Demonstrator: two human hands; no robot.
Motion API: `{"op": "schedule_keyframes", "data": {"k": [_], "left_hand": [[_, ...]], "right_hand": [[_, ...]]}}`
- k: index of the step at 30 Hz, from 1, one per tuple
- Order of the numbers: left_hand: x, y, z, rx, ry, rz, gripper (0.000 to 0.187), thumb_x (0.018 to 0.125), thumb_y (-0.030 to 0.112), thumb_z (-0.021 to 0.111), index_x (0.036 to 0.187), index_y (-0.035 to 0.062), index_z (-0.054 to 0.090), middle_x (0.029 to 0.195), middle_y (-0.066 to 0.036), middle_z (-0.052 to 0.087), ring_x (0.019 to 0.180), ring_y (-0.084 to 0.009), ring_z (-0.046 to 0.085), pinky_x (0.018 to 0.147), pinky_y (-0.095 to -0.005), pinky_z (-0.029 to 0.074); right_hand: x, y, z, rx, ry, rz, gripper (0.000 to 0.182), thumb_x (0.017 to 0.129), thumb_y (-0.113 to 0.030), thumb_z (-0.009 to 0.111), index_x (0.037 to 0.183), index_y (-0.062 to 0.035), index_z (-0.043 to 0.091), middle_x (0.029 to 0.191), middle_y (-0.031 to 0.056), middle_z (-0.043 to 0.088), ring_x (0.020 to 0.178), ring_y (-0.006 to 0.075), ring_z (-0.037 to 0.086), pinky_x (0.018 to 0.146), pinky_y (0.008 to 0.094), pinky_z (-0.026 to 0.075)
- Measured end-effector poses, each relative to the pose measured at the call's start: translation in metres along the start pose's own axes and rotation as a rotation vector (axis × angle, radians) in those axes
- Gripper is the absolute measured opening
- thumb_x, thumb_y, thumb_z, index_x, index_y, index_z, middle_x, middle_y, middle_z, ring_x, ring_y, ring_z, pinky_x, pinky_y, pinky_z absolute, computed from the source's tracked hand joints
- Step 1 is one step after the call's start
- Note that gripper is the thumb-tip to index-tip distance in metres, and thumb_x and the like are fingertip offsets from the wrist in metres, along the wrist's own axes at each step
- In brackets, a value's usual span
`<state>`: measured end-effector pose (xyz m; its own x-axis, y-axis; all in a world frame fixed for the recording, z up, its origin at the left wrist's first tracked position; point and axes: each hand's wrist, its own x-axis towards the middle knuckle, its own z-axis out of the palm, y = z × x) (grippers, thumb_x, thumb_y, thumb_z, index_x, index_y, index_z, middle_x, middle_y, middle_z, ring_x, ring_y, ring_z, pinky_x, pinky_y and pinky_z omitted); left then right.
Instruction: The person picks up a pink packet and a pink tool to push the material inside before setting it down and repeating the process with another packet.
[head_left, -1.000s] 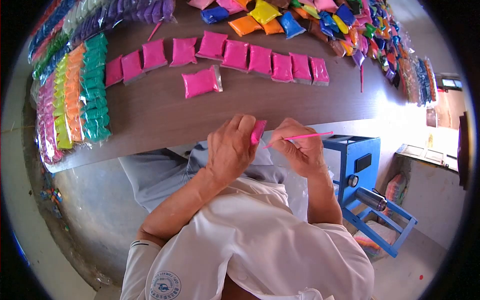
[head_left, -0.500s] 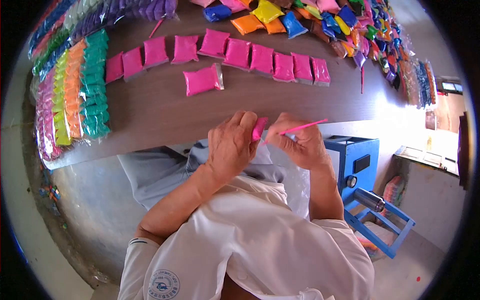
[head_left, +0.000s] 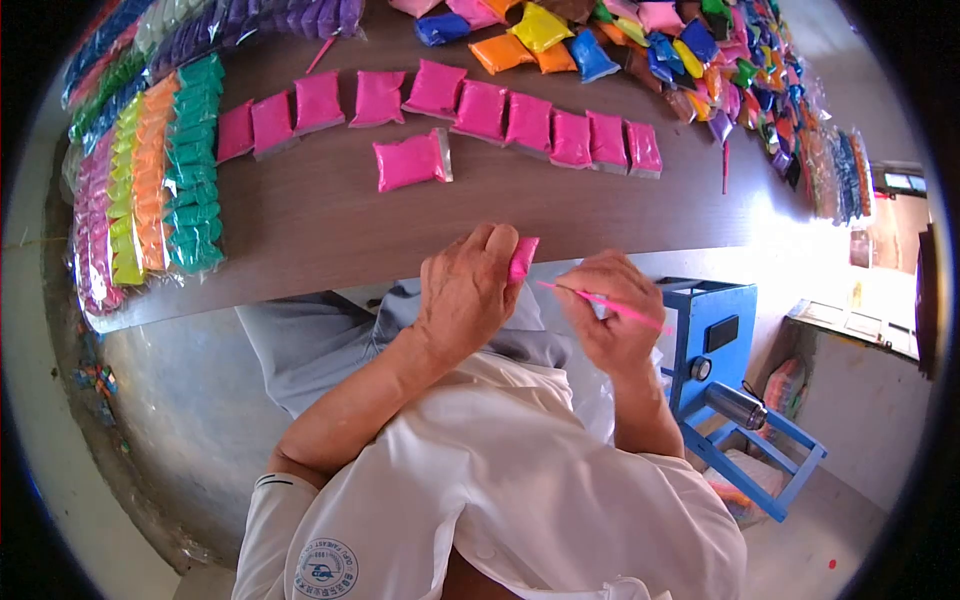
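My left hand (head_left: 466, 282) is closed around a small pink packet (head_left: 522, 260), and one end of the packet sticks out past the fingers. To its right, my right hand (head_left: 622, 340) pinches a thin pink stick (head_left: 610, 304). The stick slants down to the right, its tip apart from the packet. Beyond the hands, a single pink packet with a clear edge (head_left: 408, 163) lies flat on the table (head_left: 300, 240). Behind it, several more pink packets (head_left: 482, 110) form a curved row.
Bagged strips of teal packets (head_left: 192, 165) and other colours line the left side. A heap of mixed coloured packets (head_left: 690, 60) covers the back right. Loose pink sticks (head_left: 726, 168) lie on the table. A blue metal frame (head_left: 735, 310) with a steel flask (head_left: 735, 403) stands right.
My right hand has drawn back to the right, away from the packet. The stick has swung from slanting upward to slanting downward at its right end. My left hand keeps its hold.
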<state>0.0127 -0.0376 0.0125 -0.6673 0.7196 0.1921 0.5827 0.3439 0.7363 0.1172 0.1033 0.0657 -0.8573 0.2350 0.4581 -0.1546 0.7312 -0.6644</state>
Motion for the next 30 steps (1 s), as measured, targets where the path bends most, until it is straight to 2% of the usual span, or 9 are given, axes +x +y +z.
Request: {"op": "schedule_keyframes", "data": {"k": [3,5,12,14,18,20,22,24,30], "left_hand": [[0.0,0.0,0.001,-0.002,0.017,0.011,0.025,0.078,0.01,0.069,0.096,0.0078,0.052,0.089,-0.013,0.062,0.077,-0.0387,0.063,0.06,-0.0491,0.047],[0.001,0.001,-0.001,0.018,-0.009,0.004,0.022,0.083,0.013,0.067,0.09,0.0068,0.048,0.086,-0.013,0.059,0.079,-0.037,0.063,0.062,-0.0484,0.05],[0.0,-0.001,0.003,0.009,0.009,-0.01,0.024,0.079,0.012,0.069,0.095,0.008,0.051,0.089,-0.013,0.062,0.078,-0.0395,0.063,0.061,-0.0497,0.047],[0.001,0.002,0.002,0.019,0.015,-0.02,0.024,0.079,0.012,0.069,0.095,0.0081,0.051,0.088,-0.013,0.062,0.078,-0.0395,0.063,0.061,-0.0496,0.048],[0.001,0.0,0.003,0.031,0.012,-0.031,0.024,0.079,0.011,0.069,0.096,0.0084,0.051,0.089,-0.013,0.062,0.077,-0.0394,0.063,0.061,-0.0494,0.048],[0.001,0.001,0.003,0.031,0.014,-0.008,0.023,0.08,0.012,0.068,0.095,0.0085,0.052,0.088,-0.013,0.062,0.076,-0.0392,0.063,0.061,-0.0495,0.048],[0.0,-0.001,0.005,0.015,0.025,-0.002,0.022,0.081,0.013,0.068,0.095,0.0085,0.052,0.088,-0.014,0.062,0.076,-0.0392,0.063,0.06,-0.0497,0.047],[0.001,-0.001,0.004,0.002,0.039,-0.002,0.022,0.082,0.014,0.068,0.095,0.0086,0.052,0.088,-0.014,0.062,0.076,-0.0393,0.063,0.06,-0.05,0.047],[0.002,0.001,0.004,0.033,0.021,-0.029,0.022,0.082,0.015,0.069,0.095,0.0088,0.052,0.086,-0.014,0.062,0.074,-0.04,0.063,0.059,-0.0506,0.046]], "right_hand": [[-0.011,-0.002,0.021,-0.06,0.133,-0.03,0.021,0.07,0.001,0.08,0.087,-0.0042,0.068,0.078,0.009,0.069,0.069,0.0255,0.066,0.063,0.0337,0.052],[-0.012,-0.005,0.033,-0.054,0.162,-0.058,0.021,0.07,0.002,0.08,0.087,-0.0039,0.068,0.078,0.0088,0.069,0.07,0.0251,0.067,0.063,0.0337,0.053],[-0.014,0.001,0.042,-0.197,0.193,-0.042,0.02,0.071,0.005,0.078,0.083,-0.0037,0.065,0.074,0.0073,0.065,0.063,0.0248,0.063,0.059,0.0335,0.05],[-0.014,0.008,0.041,-0.274,0.306,-0.047,0.019,0.071,0.005,0.077,0.081,-0.0041,0.064,0.072,0.0073,0.064,0.059,0.0256,0.061,0.057,0.034,0.048],[-0.014,0.011,0.027,-0.36,0.386,0.029,0.019,0.071,0.004,0.077,0.081,-0.0043,0.063,0.069,0.0081,0.062,0.057,0.0262,0.059,0.054,0.0327,0.047],[-0.017,0.002,0.028,-0.342,0.32,-0.018,0.02,0.071,0.005,0.077,0.081,-0.0041,0.063,0.067,0.0084,0.061,0.055,0.0258,0.058,0.053,0.032,0.046],[-0.019,-0.003,0.04,-0.174,0.241,-0.116,0.02,0.07,0.004,0.078,0.082,-0.0044,0.063,0.068,0.0083,0.062,0.054,0.0249,0.058,0.052,0.0316,0.046],[-0.019,0.004,0.045,-0.188,0.23,-0.081,0.02,0.071,0.003,0.077,0.081,-0.0053,0.063,0.068,0.0075,0.061,0.055,0.0244,0.057,0.053,0.0321,0.045],[-0.013,0.03,0.048,-0.336,0.386,-0.061,0.021,0.072,0.002,0.079,0.08,-0.0059,0.062,0.068,0.0073,0.061,0.055,0.0257,0.055,0.052,0.0342,0.044]]}}
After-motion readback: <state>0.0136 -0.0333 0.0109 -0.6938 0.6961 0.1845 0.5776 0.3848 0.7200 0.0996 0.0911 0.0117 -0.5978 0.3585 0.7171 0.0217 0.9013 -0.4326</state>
